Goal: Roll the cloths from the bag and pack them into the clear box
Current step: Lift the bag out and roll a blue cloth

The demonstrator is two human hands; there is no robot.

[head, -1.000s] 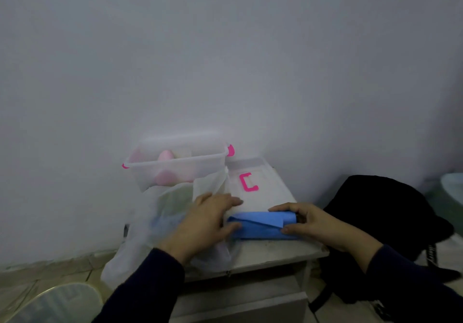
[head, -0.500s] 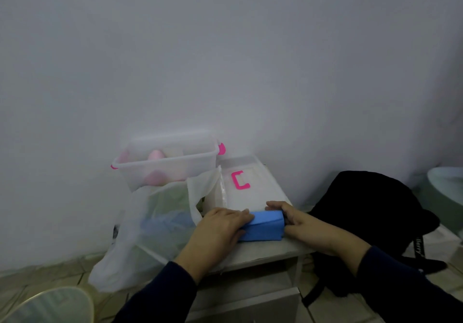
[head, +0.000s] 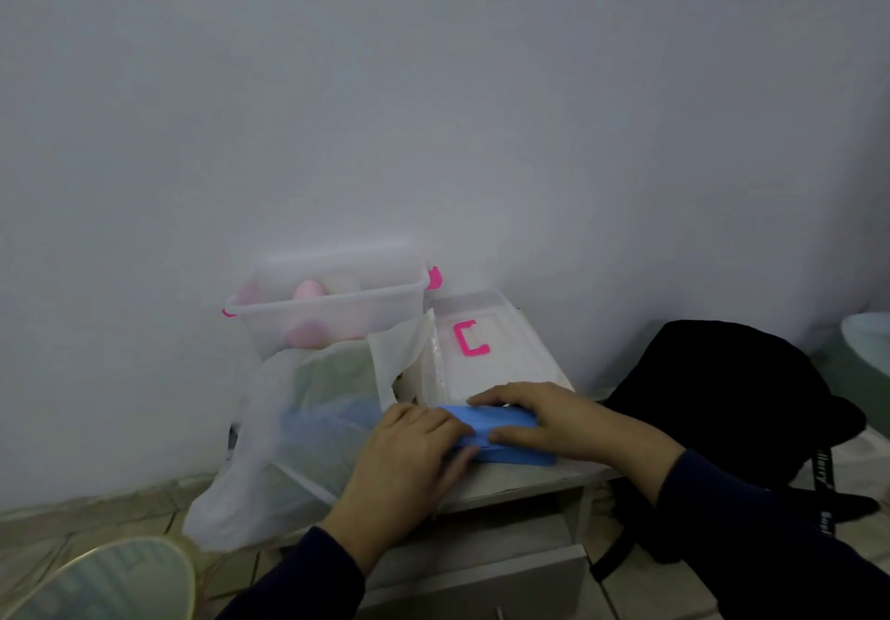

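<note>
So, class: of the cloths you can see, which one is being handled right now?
The blue cloth on the table, under both hands. The pink ones sit already rolled in the clear box, untouched.

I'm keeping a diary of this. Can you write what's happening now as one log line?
step: rolling blue cloth | left hand and right hand: both gripping it | clear box: open, pink rolls inside
</note>
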